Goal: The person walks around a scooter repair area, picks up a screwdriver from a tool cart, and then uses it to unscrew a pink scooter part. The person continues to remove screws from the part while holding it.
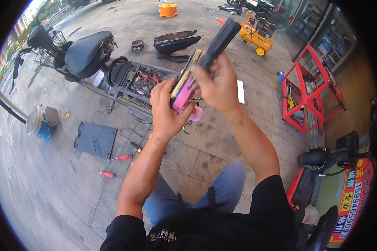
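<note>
My left hand (166, 109) is closed round a box-like block (181, 97) with a pink side and a cream edge, held in front of me. Close against it, my right hand (220, 85) grips a tool with a thick black handle (222, 39) that points up and away. The tool's working end is mostly hidden by my fingers and the block, so its exact kind does not show. Just beyond my hands lies the opened body of an electric scooter (138, 79), with red wires exposed. A pink round thing (196, 114) shows below the block.
A black panel (95, 139) and red-handled screwdrivers (124, 157) lie on the paving at left. Black scooter covers (176, 44) rest beyond. A blue bucket (44, 125), orange stool (168, 10), yellow air compressor (257, 37) and red tool cart (308, 92) stand around.
</note>
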{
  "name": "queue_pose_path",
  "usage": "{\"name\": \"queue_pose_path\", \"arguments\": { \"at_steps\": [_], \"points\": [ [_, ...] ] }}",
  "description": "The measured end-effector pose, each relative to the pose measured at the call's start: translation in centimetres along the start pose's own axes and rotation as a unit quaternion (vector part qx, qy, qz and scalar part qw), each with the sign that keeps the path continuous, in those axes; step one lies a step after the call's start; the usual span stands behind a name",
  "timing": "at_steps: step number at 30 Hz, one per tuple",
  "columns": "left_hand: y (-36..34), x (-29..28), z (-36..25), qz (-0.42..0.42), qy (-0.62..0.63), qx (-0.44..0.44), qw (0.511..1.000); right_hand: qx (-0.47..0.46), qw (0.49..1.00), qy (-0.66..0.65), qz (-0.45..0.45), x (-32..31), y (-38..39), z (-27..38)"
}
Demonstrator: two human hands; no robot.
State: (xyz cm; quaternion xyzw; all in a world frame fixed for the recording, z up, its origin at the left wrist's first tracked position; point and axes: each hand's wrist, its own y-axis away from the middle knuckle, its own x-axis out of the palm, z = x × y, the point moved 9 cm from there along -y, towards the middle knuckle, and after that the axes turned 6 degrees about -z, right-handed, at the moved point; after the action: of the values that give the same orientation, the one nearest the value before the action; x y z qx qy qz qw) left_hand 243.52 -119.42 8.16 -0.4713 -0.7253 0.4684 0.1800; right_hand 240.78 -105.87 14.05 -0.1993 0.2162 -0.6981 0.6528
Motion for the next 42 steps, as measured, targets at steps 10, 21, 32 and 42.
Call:
{"name": "queue_pose_path", "arguments": {
  "at_steps": [10,21,32,42],
  "points": [
    [2.8,-0.1,2.2,0.001,0.049,-0.066,0.997,-0.098,0.995,0.014,-0.019,0.1,4.8,-0.3],
    [3.0,-0.5,2.6,-0.009,0.087,-0.076,0.993,-0.257,0.951,0.172,0.019,1.5,8.1,1.3],
    [3.2,-0.4,3.1,-0.034,0.137,-0.105,0.984,-0.278,0.929,0.238,0.052,2.2,8.2,2.0],
    [3.7,-0.1,3.8,-0.038,0.156,-0.135,0.978,-0.291,0.913,0.279,0.063,2.5,8.7,2.4]
  ]
}}
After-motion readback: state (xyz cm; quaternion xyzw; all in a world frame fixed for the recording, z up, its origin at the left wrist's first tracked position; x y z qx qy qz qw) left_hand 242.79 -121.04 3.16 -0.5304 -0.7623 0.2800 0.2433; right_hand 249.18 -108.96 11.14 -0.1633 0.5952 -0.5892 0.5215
